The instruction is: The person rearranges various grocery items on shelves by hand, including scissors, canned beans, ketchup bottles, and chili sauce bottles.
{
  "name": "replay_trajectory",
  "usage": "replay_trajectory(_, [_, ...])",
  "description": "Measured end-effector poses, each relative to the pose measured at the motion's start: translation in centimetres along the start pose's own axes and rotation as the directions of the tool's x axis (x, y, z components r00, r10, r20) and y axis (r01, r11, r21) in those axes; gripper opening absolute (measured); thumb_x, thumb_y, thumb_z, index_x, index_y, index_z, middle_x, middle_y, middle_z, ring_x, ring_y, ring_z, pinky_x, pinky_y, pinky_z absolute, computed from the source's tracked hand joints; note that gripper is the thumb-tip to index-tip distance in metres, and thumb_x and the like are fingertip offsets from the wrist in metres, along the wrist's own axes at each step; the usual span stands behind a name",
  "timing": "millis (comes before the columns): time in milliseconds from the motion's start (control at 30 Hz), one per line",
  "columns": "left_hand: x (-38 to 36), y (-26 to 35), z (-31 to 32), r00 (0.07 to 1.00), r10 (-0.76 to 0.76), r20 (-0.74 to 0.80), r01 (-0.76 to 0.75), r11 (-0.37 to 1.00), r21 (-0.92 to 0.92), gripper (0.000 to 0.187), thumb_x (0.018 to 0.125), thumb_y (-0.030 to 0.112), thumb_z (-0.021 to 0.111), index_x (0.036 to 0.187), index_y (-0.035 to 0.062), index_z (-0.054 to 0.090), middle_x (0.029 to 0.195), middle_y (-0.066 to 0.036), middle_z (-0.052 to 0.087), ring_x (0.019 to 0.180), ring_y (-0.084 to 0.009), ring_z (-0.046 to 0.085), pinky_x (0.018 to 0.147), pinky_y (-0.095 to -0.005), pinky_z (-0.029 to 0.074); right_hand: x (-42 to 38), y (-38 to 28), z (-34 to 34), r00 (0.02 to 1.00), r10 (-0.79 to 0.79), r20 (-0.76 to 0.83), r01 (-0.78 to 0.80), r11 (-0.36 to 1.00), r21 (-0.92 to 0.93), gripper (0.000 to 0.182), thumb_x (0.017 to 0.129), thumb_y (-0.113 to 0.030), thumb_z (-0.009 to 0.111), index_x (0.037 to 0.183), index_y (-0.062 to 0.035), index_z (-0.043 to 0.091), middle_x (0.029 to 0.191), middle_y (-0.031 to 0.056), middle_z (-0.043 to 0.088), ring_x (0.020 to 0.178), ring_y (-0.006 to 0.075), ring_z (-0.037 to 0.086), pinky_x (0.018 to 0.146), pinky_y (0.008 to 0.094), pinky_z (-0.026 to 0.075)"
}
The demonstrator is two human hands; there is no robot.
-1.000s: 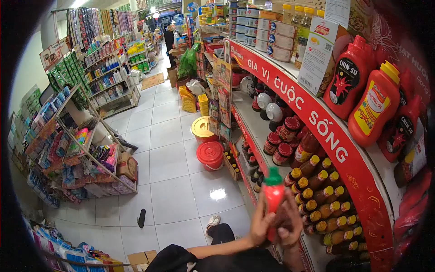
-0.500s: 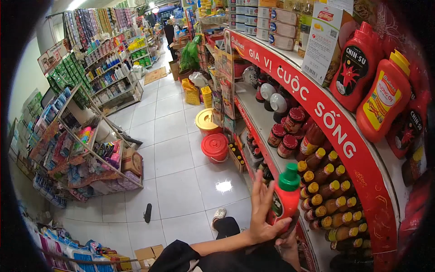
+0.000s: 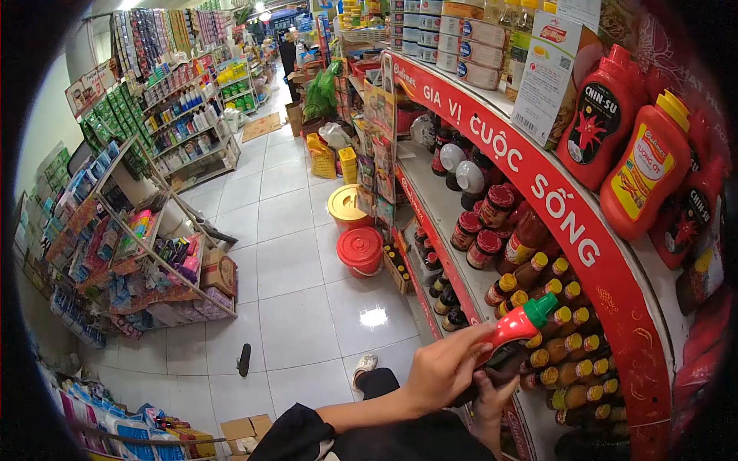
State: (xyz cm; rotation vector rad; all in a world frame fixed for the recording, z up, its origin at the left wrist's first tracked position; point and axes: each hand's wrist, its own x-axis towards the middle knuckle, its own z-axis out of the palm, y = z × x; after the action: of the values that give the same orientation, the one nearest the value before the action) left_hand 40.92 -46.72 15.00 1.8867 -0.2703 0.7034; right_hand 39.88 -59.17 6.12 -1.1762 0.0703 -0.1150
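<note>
A red squeeze bottle of sauce (image 3: 513, 329) with a green cap and dark label is between my two hands, in front of the lower shelf. It leans, cap pointing up and to the right. My left hand (image 3: 446, 367) has its fingers curled over the near side of the bottle. From below, my right hand (image 3: 490, 399) grips its lower part, thumb against the label; the bottle's base is hidden. Just behind it stand rows of yellow-capped sauce bottles (image 3: 573, 349).
Along the red shelf edge (image 3: 500, 146), large red chili sauce bottles (image 3: 644, 165) stand above; red-lidded jars (image 3: 484, 247) sit below. A red lidded bucket (image 3: 360, 252) and a yellow-lidded one (image 3: 350, 206) are on the tiled floor. A stocked rack (image 3: 154, 253) is at the left.
The sauce bottle has tipped from nearly upright to leaning right. My left fingers, stretched out before, are now bent round it. The view has shifted slightly.
</note>
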Motion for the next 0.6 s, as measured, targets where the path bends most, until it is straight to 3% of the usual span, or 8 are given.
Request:
replay_trajectory(33, [0.1,0.0,0.0,0.997,0.051,-0.053,-0.048,0.997,0.064,0.027,0.077,0.002,0.058,0.103,0.0022,0.056,0.094,-0.016,0.061,0.077,-0.0263,0.063,0.063,-0.0284,0.051,-0.1,-0.1,0.4,1.0,-0.007,0.007,0.007,1.0,0.014,0.089,0.062,-0.005,0.075,0.127,0.0008,0.015,0.124,0.0141,0.034,0.111,0.0228,0.038,0.093,0.0357,0.035])
replay_trajectory(67, [0.2,0.0,0.0,0.989,0.104,-0.101,-0.091,0.987,0.13,0.026,0.077,0.002,0.058,0.102,0.002,0.057,0.093,-0.017,0.061,0.076,-0.0266,0.063,0.063,-0.0286,0.051,0.0,1.7,-0.8,0.977,-0.05,0.208,0.052,0.999,-0.004,0.079,0.072,-0.009,0.067,0.129,0.0009,0.014,0.127,0.0147,0.031,0.113,0.0224,0.036,0.095,0.037,0.033])
replay_trajectory(100, [0.3,0.0,0.0,0.977,0.158,-0.144,-0.128,0.972,0.196,0.025,0.077,0.002,0.058,0.102,0.0018,0.058,0.092,-0.017,0.061,0.075,-0.027,0.063,0.062,-0.0288,0.05,-0.1,1.4,-0.4,0.952,-0.164,0.258,0.173,0.985,-0.014,0.077,0.075,-0.017,0.064,0.13,0.0011,0.012,0.129,0.0147,0.029,0.115,0.0225,0.033,0.096,0.0377,0.031])
replay_trajectory(233, [0.4,0.8,-0.5,1.0,-0.026,0.012,0.025,0.994,0.11,0.068,0.072,0.027,0.069,0.126,0.0022,0.036,0.099,-0.022,0.057,0.086,-0.035,0.059,0.071,-0.0344,0.048,0.1,-1.1,1.6,0.79,-0.471,0.393,0.518,0.856,-0.015,0.081,0.079,-0.037,0.055,0.132,0.0014,0.007,0.133,0.015,0.022,0.12,0.0231,0.025,0.099,0.0392,0.025])
replay_trajectory(267, [0.1,0.0,-0.5,0.98,-0.109,0.167,0.11,0.994,0.003,0.09,0.065,0.037,0.073,0.132,0.0028,0.023,0.106,-0.023,0.053,0.094,-0.0365,0.055,0.079,-0.0361,0.044,0.5,-1.6,1.9,0.772,-0.494,0.401,0.545,0.839,-0.015,0.083,0.079,-0.04,0.054,0.133,0.0015,0.006,0.134,0.0151,0.02,0.121,0.0233,0.024,0.099,0.0393,0.024])
replay_trajectory(367, [-0.5,-0.6,0.1,0.966,-0.028,0.256,0.08,0.977,-0.198,0.091,0.064,0.037,0.074,0.132,0.0027,0.024,0.113,-0.023,0.049,0.1,-0.0334,0.053,0.084,-0.0353,0.041,2.4,-3.6,2.9,0.801,-0.503,0.324,0.51,0.857,0.071,0.09,0.076,-0.049,0.051,0.133,0.0015,0.003,0.136,0.0154,0.016,0.124,0.0239,0.019,0.101,0.0394,0.02])
replay_trajectory(500, [-0.6,-0.6,0.1,0.896,-0.027,0.442,0.115,0.978,-0.174,0.082,0.065,0.033,0.074,0.128,0.001,0.031,0.115,-0.019,0.043,0.108,-0.0288,0.046,0.09,-0.0344,0.036,4.4,-5.8,4.6,0.851,-0.498,0.168,0.447,0.854,0.266,0.099,0.073,-0.061,0.046,0.134,0.0015,-0.001,0.139,0.0158,0.011,0.127,0.0247,0.012,0.103,0.0397,0.015])
replay_trajectory(600, [-0.6,-1.7,0.5,0.927,-0.053,0.37,0.176,0.936,-0.306,0.066,0.067,0.032,0.072,0.116,-0.0027,0.045,0.102,-0.012,0.042,0.1,-0.0229,0.044,0.087,-0.0305,0.034,3.7,-5.7,5.0,0.868,-0.475,0.148,0.457,0.879,0.137,0.106,0.071,-0.068,0.045,0.134,0.0015,-0.005,0.141,0.0169,0.003,0.131,0.0276,0.004,0.104,0.0399,0.009])
